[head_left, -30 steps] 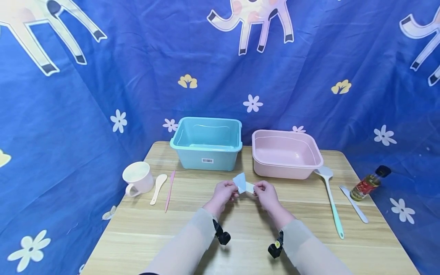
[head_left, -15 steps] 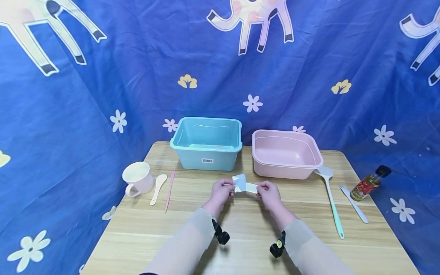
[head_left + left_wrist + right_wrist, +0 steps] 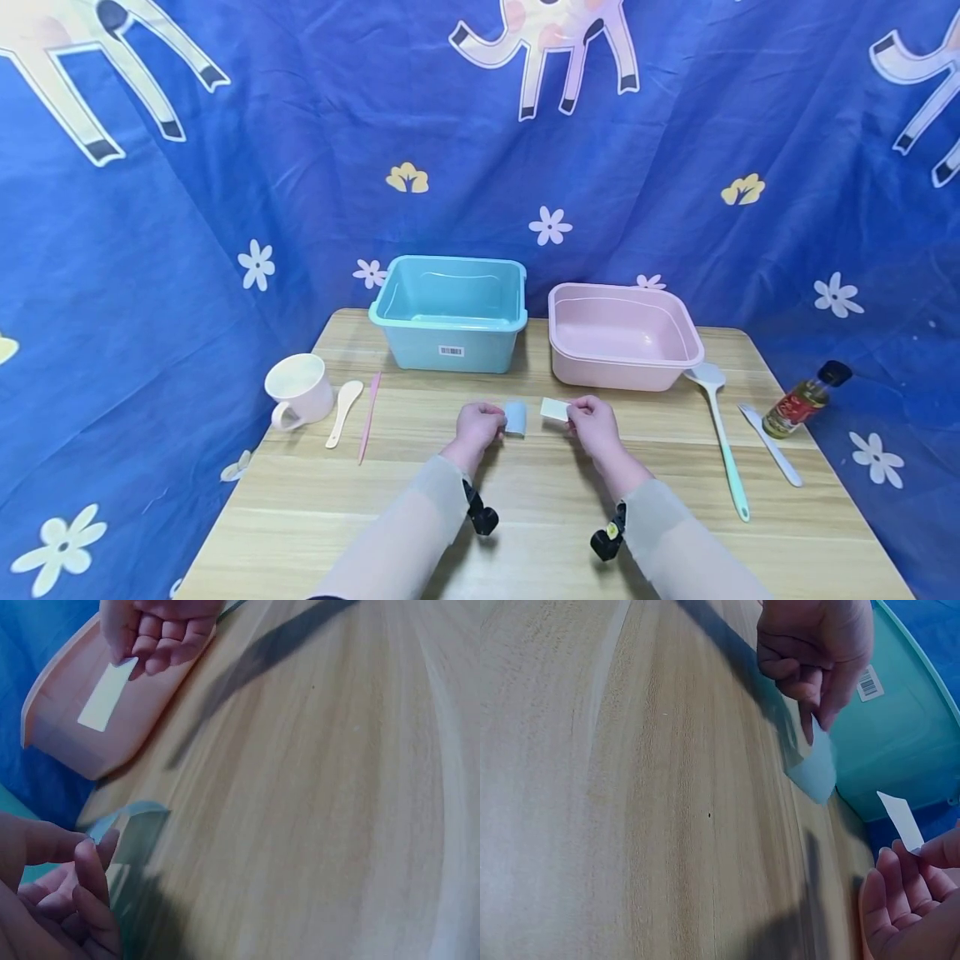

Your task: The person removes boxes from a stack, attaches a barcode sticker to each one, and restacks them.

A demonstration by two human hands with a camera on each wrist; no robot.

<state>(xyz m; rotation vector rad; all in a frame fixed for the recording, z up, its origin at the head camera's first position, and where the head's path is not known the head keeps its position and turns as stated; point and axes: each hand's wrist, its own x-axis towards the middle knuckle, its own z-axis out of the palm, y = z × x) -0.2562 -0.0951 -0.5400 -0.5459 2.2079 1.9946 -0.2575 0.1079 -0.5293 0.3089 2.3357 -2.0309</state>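
Between the thumb and fingers of my left hand [image 3: 477, 427] is one end of a small, thin, pale blue sheet [image 3: 515, 418], whose free part bends outward in the right wrist view. My right hand [image 3: 596, 423] pinches a small white rectangular strip [image 3: 555, 409] by its edge; the left wrist view shows the white strip [image 3: 107, 697] flat and straight. A short gap separates the two pieces, both held low above the wooden table [image 3: 540, 483]. The other fingers of the right hand curl loosely beneath the strip.
Behind the hands stand a teal basin [image 3: 450, 354] and a pink basin [image 3: 622, 375]. On the left are a white mug [image 3: 300, 389], a short spoon [image 3: 345, 413] and a pink stick-like utensil [image 3: 370, 417]. A long spoon [image 3: 723, 442], a knife [image 3: 770, 446] and an oil bottle [image 3: 797, 408] lie right.
The blue sheet and white strip, touching or overlapping before, have come apart. My hands have drawn slightly away from each other, and the blue sheet now curves downward.
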